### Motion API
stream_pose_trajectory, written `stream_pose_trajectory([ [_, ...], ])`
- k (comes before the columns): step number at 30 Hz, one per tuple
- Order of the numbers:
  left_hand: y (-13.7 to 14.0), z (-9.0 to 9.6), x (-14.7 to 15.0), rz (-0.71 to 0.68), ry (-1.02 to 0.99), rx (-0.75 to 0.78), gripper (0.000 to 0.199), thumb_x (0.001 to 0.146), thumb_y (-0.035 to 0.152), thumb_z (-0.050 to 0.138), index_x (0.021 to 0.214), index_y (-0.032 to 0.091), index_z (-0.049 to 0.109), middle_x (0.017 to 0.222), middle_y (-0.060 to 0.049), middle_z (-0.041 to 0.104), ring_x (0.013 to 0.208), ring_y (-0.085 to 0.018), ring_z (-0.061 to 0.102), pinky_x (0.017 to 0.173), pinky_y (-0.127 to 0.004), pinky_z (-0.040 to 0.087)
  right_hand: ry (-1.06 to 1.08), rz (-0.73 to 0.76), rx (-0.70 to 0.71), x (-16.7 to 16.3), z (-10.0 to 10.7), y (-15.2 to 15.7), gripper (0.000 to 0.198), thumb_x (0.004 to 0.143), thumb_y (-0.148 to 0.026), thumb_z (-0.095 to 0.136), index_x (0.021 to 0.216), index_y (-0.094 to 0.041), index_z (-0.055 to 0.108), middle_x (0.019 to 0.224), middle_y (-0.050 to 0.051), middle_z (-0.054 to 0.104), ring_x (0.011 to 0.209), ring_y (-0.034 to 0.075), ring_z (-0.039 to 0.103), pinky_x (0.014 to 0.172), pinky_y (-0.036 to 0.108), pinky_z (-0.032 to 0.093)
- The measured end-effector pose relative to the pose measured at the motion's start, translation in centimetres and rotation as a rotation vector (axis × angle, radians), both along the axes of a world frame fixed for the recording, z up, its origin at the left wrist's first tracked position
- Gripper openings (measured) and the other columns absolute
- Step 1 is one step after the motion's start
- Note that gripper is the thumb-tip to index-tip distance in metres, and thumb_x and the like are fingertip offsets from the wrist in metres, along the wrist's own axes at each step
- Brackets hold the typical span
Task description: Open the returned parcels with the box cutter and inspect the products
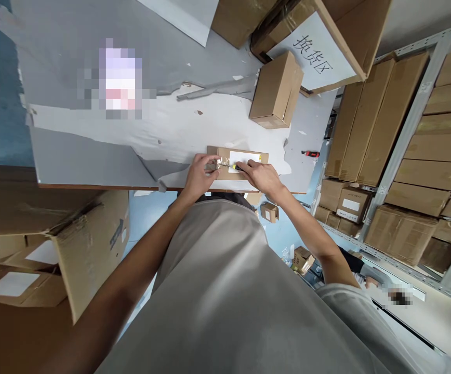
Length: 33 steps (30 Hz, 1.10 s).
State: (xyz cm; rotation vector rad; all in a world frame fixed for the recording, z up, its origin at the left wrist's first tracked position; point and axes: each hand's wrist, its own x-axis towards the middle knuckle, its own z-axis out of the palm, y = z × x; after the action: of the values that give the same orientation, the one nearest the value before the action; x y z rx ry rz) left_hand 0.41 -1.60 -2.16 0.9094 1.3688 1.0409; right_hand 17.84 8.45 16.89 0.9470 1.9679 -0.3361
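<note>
A small flat cardboard box (224,175) with a white label (244,156) lies near the front edge of the table. My left hand (201,175) curves around its left end, fingertips and thumb bent against it beside a strip of shiny clear tape (222,162). Closed around a yellow-and-black handled tool (236,167), my right hand (262,177) rests over the right part of the box. The tool's thin shaft points left at the tape; it looks like a screwdriver, though the hand hides most of its handle.
A closed carton (274,91) stands behind, beside a larger open box (327,52) bearing a handwritten sign. A red-and-black cutter (310,154) lies at the right. Torn paper covers the table (81,161). Shelves of cartons (416,176) rise at right; a big open carton (96,244) is at left. Another person (377,280) is behind.
</note>
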Motion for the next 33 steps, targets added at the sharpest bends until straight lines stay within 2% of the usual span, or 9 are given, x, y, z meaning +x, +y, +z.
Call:
stream_pose_trajectory([
  [4,0.0,0.0,0.0,0.000,-0.011,-0.006,0.045,0.089,0.023,0.080,0.134,0.026,0.079,0.135,-0.009,0.063,0.124,-0.026,0.075,0.100,-0.040,0.075,-0.010,0.013,0.017,-0.4,0.1,-0.5,0.055,0.128,-0.038,0.022,0.178,-0.029,0.044,0.148,0.017,0.072,0.123,0.030,0.076,0.088,0.035,0.052],
  [12,0.1,0.1,0.1,0.014,-0.002,-0.022,0.046,0.090,0.023,0.077,0.136,0.025,0.078,0.138,-0.011,0.065,0.126,-0.026,0.074,0.102,-0.041,0.074,-0.009,0.075,0.028,-2.5,0.5,0.0,0.054,0.119,-0.011,0.031,0.168,-0.021,0.052,0.140,0.022,0.075,0.120,0.032,0.080,0.092,0.038,0.056],
  [20,0.1,-0.1,0.1,0.018,0.036,-0.018,0.047,0.090,0.028,0.078,0.137,0.024,0.078,0.138,-0.011,0.065,0.126,-0.028,0.075,0.098,-0.042,0.074,0.025,0.106,-0.009,-2.8,1.3,0.6,0.056,0.118,-0.009,0.034,0.169,-0.019,0.052,0.138,0.022,0.076,0.118,0.033,0.082,0.090,0.040,0.057],
  [25,-0.1,0.0,-0.2,-0.005,0.075,-0.012,0.048,0.092,0.032,0.078,0.139,0.025,0.076,0.142,-0.012,0.066,0.128,-0.030,0.076,0.099,-0.042,0.074,0.096,0.131,-0.017,-1.4,0.3,0.2,0.059,0.116,-0.006,0.032,0.172,-0.019,0.049,0.142,0.024,0.073,0.124,0.032,0.077,0.092,0.039,0.054],
  [33,-1.6,0.6,0.1,0.020,0.103,-0.043,0.051,0.095,0.044,0.080,0.143,0.027,0.074,0.151,-0.012,0.064,0.138,-0.030,0.071,0.110,-0.047,0.070,0.233,0.198,-0.063,2.8,-2.5,-1.2,0.073,0.113,-0.005,0.023,0.185,-0.016,0.030,0.151,0.028,0.066,0.127,0.035,0.069,0.093,0.042,0.054],
])
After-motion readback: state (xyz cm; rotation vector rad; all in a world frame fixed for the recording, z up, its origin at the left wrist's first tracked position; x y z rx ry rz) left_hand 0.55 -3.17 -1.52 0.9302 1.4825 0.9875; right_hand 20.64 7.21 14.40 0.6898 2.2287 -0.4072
